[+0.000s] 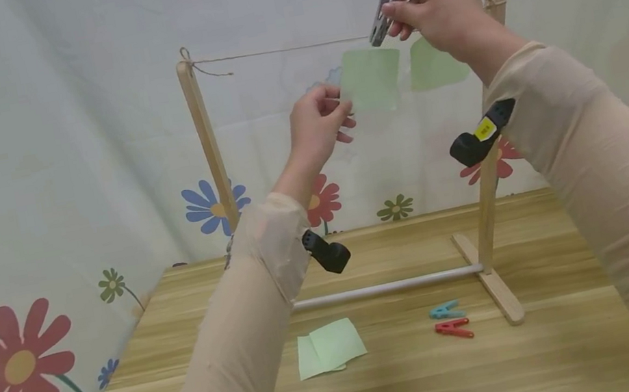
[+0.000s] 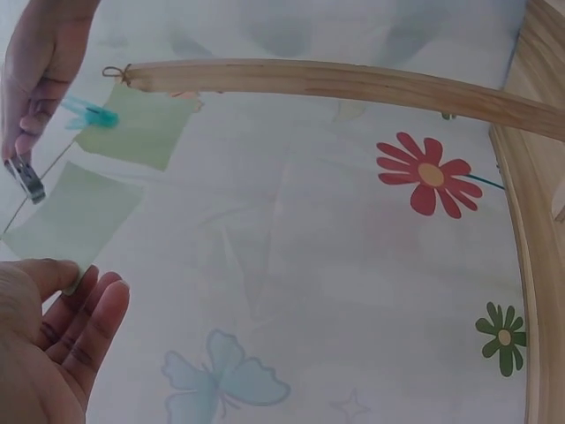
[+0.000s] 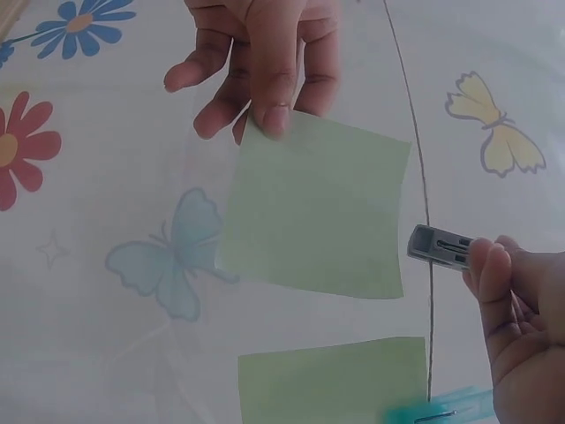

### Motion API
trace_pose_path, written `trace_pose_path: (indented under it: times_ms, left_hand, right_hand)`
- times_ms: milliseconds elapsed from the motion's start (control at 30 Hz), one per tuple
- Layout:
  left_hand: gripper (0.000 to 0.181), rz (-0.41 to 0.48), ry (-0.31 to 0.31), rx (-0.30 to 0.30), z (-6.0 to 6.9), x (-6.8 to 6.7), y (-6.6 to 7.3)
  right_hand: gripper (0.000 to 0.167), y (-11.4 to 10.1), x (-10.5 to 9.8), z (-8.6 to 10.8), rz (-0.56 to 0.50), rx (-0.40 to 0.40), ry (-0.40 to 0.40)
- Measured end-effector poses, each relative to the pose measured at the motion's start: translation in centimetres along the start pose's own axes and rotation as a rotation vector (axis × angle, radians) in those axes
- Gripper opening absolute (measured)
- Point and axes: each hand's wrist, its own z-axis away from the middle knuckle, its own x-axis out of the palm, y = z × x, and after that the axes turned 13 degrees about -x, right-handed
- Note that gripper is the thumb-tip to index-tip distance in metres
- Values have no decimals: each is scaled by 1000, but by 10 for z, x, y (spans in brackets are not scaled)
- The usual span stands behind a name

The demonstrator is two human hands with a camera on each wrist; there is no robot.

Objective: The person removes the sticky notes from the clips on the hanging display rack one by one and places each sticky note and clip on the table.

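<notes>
A square of pale green paper (image 1: 373, 77) is pinched at its left edge between the thumb and fingers of my left hand (image 1: 319, 119). My right hand (image 1: 433, 6) pinches a grey clothespin (image 1: 379, 20) just above the paper's top edge. In the right wrist view, the clothespin (image 3: 437, 246) lies across the string (image 3: 424, 177), with a small gap between it and the paper (image 3: 313, 208). A second green paper (image 1: 435, 65) hangs from the line to the right, partly behind my right wrist. A teal clothespin (image 2: 91, 115) fastens it, hidden in the head view.
A wooden frame (image 1: 205, 138) carries the string (image 1: 278, 50) between its posts; a white bar (image 1: 392, 286) joins them low down. On the table (image 1: 397, 390) lie overlapping green papers (image 1: 339, 344), a blue clothespin (image 1: 445, 311) and a red clothespin (image 1: 454, 329). A flowered cloth (image 1: 90, 122) hangs behind.
</notes>
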Motion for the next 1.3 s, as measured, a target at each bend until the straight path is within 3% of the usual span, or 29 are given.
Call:
trace_pose_path:
  times_ms: [333,833,1300]
  left_hand:
    - [21,-34,-3,1,6,-8,-7]
    - [25,-58,-26,2,22,-27,-16]
    - [23,-109,-80,21,37,-33,-27]
  right_hand:
    - [33,1,-8,2,-121,-46,142]
    - [22,3,-16,19,-267,-58,137]
    - [24,6,-13,39,-241,-110,86]
